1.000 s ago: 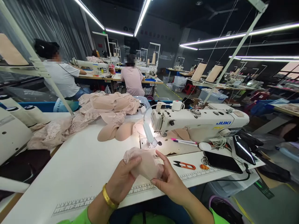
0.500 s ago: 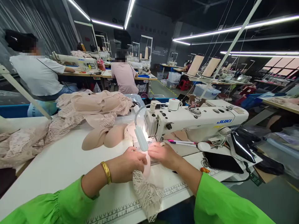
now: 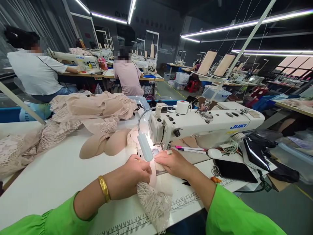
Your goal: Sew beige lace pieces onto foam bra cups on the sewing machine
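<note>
Under the lit head of the white sewing machine (image 3: 202,120) lies a beige bra piece (image 3: 152,178), its lace band (image 3: 156,204) hanging over the front edge of the table. My left hand (image 3: 133,176), a gold bangle at its wrist, is closed on the piece where the lace begins. My right hand (image 3: 172,163) is on the other side, fingers together and bent on the piece close to the needle area. A grey lamp (image 3: 144,146) on a flexible neck hides part of the stitching spot. Two moulded bra cups (image 3: 117,142) rest to the left.
A heap of beige lace pieces (image 3: 97,106) covers the back left. Right of my hands lie pens (image 3: 190,148), a black phone (image 3: 236,171) and keys (image 3: 215,171). Thread cones (image 3: 207,63) stand behind the machine. Two co-workers (image 3: 128,73) sit ahead.
My left hand has shifted slightly left and the right fingers lie a little flatter on the bra piece. The whole view has moved slightly; the lace band still hangs at the front.
</note>
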Action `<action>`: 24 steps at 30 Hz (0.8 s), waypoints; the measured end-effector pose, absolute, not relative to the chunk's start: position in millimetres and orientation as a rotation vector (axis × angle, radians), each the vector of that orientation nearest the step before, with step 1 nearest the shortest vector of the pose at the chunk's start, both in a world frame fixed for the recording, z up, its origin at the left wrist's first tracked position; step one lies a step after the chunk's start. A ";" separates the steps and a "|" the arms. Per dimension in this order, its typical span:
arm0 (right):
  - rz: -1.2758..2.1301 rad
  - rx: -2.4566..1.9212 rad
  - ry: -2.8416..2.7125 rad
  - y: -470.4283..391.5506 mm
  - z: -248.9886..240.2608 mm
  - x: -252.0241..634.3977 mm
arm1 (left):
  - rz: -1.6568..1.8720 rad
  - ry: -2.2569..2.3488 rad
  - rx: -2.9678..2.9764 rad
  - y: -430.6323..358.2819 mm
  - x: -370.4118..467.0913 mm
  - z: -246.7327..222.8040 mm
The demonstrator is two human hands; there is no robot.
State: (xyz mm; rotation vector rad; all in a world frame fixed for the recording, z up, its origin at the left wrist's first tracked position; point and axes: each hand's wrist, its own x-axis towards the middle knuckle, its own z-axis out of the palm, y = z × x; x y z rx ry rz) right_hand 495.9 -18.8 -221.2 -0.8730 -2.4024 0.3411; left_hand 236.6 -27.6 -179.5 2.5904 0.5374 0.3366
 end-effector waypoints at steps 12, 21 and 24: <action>0.155 -0.984 -2.551 -20.5 -222.6 498.8 | 0.281 0.614 2.627 -24.0 233.2 -189.8; 0.192 -1.015 -2.557 -22.2 -222.2 499.8 | 0.319 0.601 2.618 -24.5 231.3 -190.7; 0.175 -1.021 -2.560 -22.3 -223.6 500.5 | 0.323 0.606 2.648 -21.9 231.9 -189.7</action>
